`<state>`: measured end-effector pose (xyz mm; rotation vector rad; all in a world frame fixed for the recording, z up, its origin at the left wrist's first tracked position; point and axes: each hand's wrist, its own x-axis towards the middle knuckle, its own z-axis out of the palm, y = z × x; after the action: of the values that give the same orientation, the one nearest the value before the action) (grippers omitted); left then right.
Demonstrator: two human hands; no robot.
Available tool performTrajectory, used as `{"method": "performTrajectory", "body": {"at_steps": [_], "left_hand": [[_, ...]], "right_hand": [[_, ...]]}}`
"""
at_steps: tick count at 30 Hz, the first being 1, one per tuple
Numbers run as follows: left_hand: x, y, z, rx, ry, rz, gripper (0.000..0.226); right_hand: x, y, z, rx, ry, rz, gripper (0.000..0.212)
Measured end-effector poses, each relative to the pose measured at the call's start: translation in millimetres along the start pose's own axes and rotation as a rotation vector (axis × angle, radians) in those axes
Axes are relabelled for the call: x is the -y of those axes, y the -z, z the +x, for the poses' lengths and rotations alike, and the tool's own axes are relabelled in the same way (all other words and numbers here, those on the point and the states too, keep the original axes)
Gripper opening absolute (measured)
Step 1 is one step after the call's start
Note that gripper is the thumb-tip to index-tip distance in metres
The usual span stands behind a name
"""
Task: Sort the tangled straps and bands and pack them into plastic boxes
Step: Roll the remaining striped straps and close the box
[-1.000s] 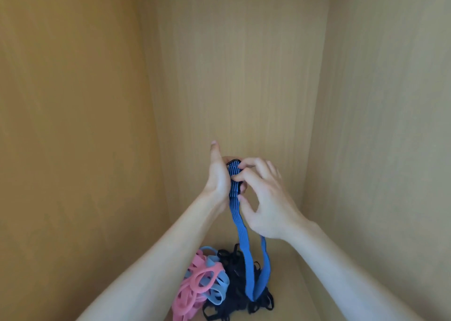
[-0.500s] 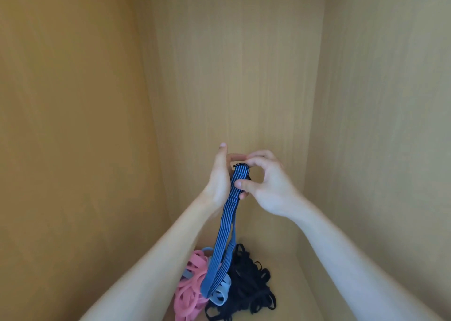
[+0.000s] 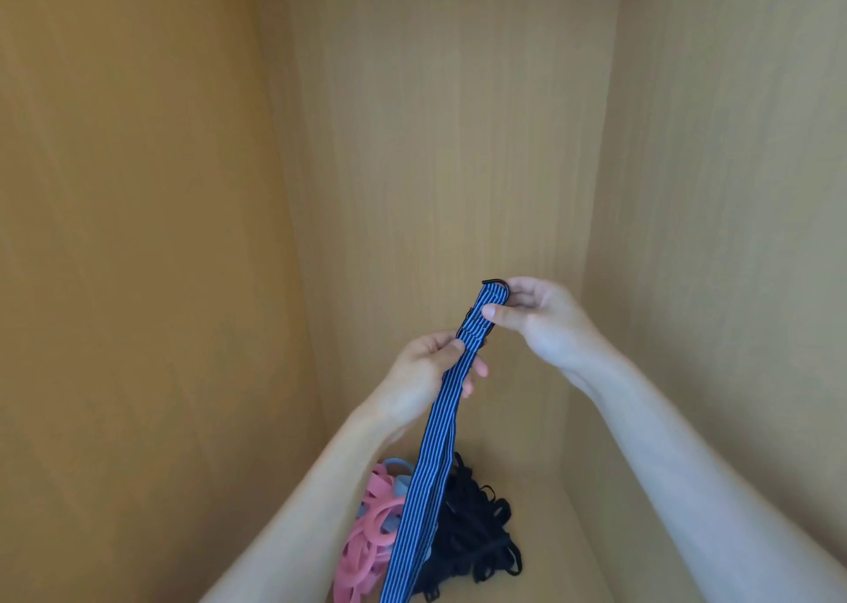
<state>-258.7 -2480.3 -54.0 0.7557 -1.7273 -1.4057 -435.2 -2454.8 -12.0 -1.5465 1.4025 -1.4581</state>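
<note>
A blue strap with thin black stripes [image 3: 435, 456] hangs doubled from both my hands, above the pile. My right hand [image 3: 541, 320] pinches its top end, where a dark metal ring sits. My left hand [image 3: 426, 373] grips the strap a little lower, thumb on the front. Below lie pink bands [image 3: 366, 552], light blue bands [image 3: 398, 478] and a tangle of black straps [image 3: 472, 534], partly hidden by the hanging strap and my left forearm.
I am looking into a wooden cabinet compartment: a left wall [image 3: 137, 281], a back wall [image 3: 449, 144] and a right wall [image 3: 733, 236] close in around the shelf floor [image 3: 550, 556]. No plastic box is in view.
My hands have come apart along the strap: the right one rose to the right with the ring end, the left one slid lower. The strap now hangs straighter and to the left.
</note>
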Motion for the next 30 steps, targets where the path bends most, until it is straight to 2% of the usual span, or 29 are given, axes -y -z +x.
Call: {"method": "performTrajectory", "body": {"at_steps": [6,18,30], "left_hand": [[0.7,-7.6,-1.8,-0.065,-0.060,0.125,0.034],[17.5,-10.7,9.8,-0.166,-0.023,-0.011,0.028],[20.2,-8.4,10.7,-0.149,0.057,-0.077,0.027]], "right_hand": [[-9.6,-1.3,-0.3,0.027,0.015,0.058,0.035],[-31.8,-7.8,-5.6,0.003,-0.034,0.150,0.045],[-31.0,-22.1,-1.7,-0.097,0.182,-0.144,0.054]]}}
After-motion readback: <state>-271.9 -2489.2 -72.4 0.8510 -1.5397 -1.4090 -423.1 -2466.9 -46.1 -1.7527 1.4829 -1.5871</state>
